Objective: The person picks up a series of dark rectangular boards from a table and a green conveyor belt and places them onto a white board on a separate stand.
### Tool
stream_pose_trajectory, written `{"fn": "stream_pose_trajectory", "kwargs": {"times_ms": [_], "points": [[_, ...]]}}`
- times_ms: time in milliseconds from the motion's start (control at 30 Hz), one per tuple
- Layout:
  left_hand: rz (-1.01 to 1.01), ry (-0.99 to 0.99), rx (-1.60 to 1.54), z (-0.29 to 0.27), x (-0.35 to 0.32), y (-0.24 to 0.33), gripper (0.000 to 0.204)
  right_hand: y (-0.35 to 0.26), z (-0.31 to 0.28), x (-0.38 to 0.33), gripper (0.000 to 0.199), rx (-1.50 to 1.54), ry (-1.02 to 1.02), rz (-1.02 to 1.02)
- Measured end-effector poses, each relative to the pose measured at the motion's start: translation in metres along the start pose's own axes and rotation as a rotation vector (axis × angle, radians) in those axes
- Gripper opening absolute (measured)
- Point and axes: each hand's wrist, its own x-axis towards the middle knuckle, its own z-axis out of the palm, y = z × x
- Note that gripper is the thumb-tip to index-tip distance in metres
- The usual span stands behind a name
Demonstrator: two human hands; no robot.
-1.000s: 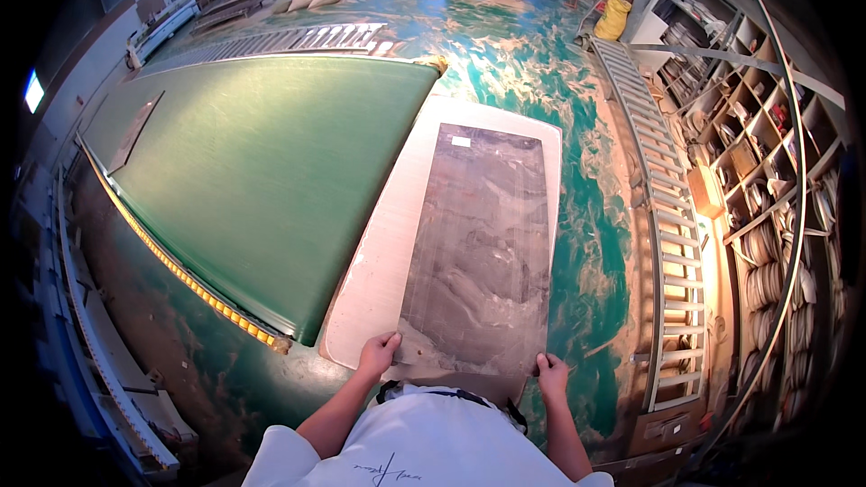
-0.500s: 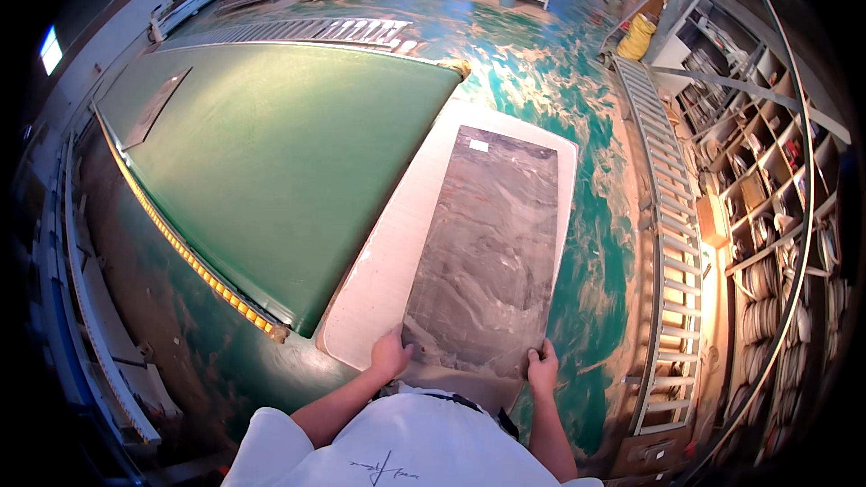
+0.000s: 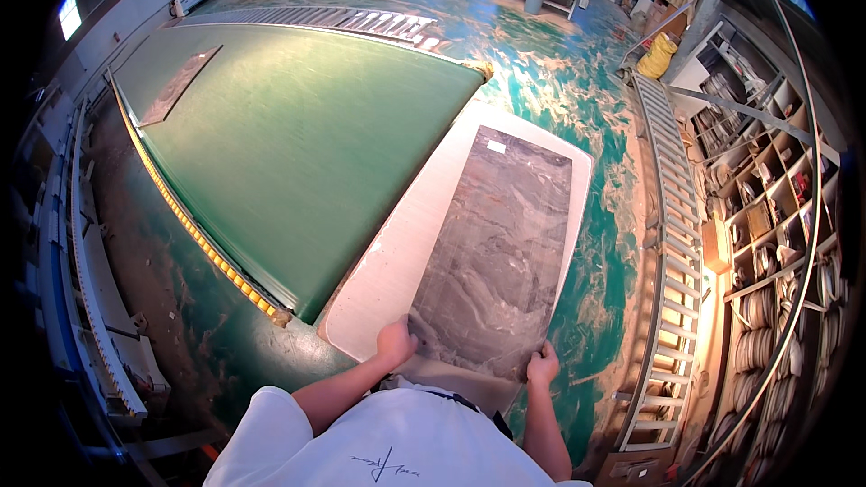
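A dark grey marbled panel with a small white label near its far end lies lengthwise in front of me. Under it is a larger pale board with rounded corners, which shows along the left side and far end. My left hand is closed on the panel's near left corner, thumb on top and the other fingers mostly hidden. At the near right corner, my right hand grips the panel's edge, its thumb up. The panel's near end is close to my waist.
A wide green conveyor belt with a yellow-marked side rail stands to the left, another dark panel lying on it. On the right run a roller track and shelves with coiled rolls. Dust covers the green floor.
The whole scene has shifted slightly right and up in the picture as the view turned. Both hands keep their hold at the panel's near corners.
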Motion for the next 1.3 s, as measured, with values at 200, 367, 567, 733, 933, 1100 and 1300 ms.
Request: {"fn": "stream_pose_trajectory", "kwargs": {"times_ms": [200,367,567,733,933,1100,1300], "points": [[-0.062,-0.007,-0.043,-0.001,-0.007,-0.009,0.048,-0.016,0.005,-0.001,0.045,-0.19,-0.045,-0.093],[0.075,-0.1,-0.062,0.004,-0.016,-0.013,0.071,0.009,-0.02,-0.008,0.048,0.127,-0.126,-0.047],[0.324,-0.106,0.086,0.007,-0.032,-0.053,0.073,-0.005,-0.053,-0.067,0.026,-0.291,-0.285,-0.185],[0.371,-0.079,0.111,0.012,-0.025,-0.059,0.067,-0.048,-0.087,-0.088,0.049,-0.628,-0.534,-0.204],[0.405,-0.179,0.194,0.002,-0.021,-0.054,0.064,0.003,-0.081,-0.065,0.027,-0.749,-0.362,-0.554],[0.463,-0.142,0.189,0.005,-0.019,-0.06,0.06,0.022,-0.08,-0.062,0.029,-0.693,-0.301,-0.684],[0.459,-0.179,0.224,-0.001,-0.021,-0.059,0.058,0.012,-0.082,-0.071,0.032,-0.707,-0.278,-0.696]]}}
